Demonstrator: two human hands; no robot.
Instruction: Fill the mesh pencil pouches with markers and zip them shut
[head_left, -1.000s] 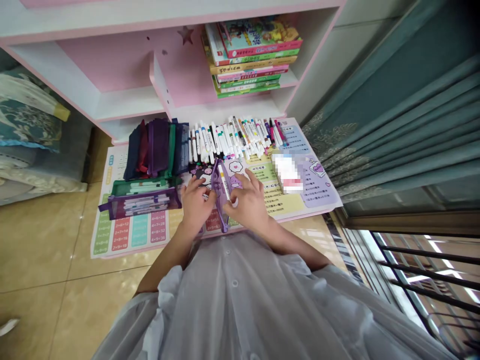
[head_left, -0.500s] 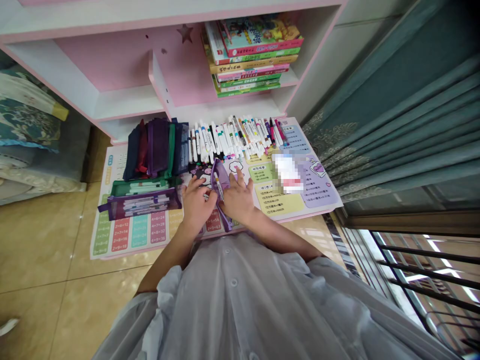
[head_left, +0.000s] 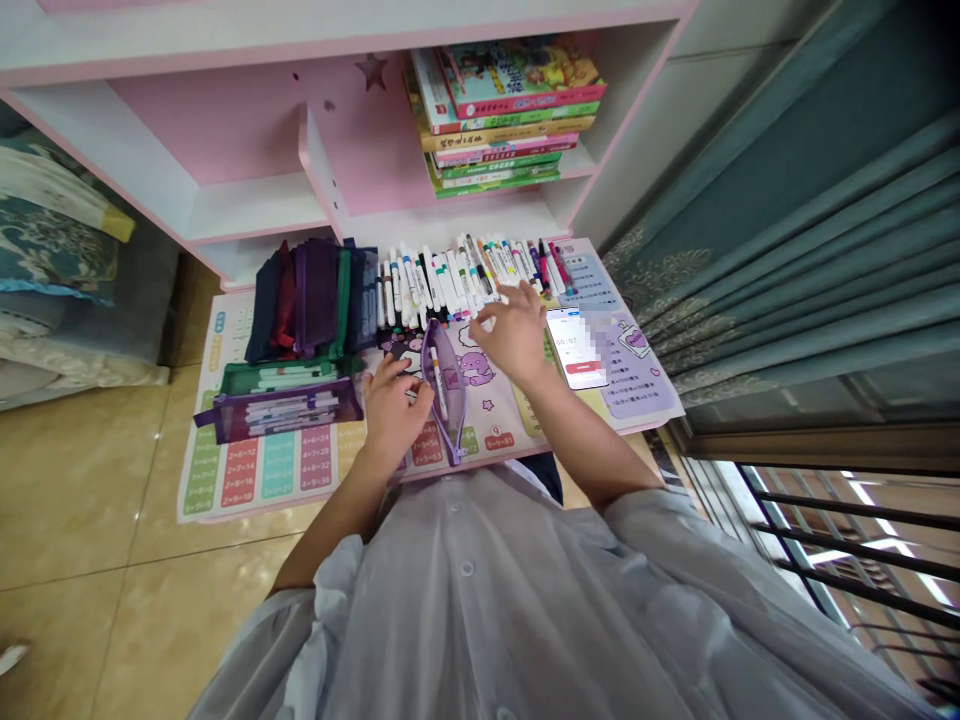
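Note:
My left hand grips the left side of an open purple pencil case that stands on a printed mat. One white marker lies inside the case. My right hand hovers past the case with fingers spread, its fingertips near a long row of markers lying along the mat's far edge. It holds nothing that I can see.
Filled purple and green pencil cases lie left of my left hand, with several dark pouches stacked behind. A phone lies right of my right hand. A pink shelf with stacked books stands behind; a curtain hangs at right.
My right hand has left the pencil case, where it put in a marker, and has moved up and right toward the marker row. My left hand has stayed on the case.

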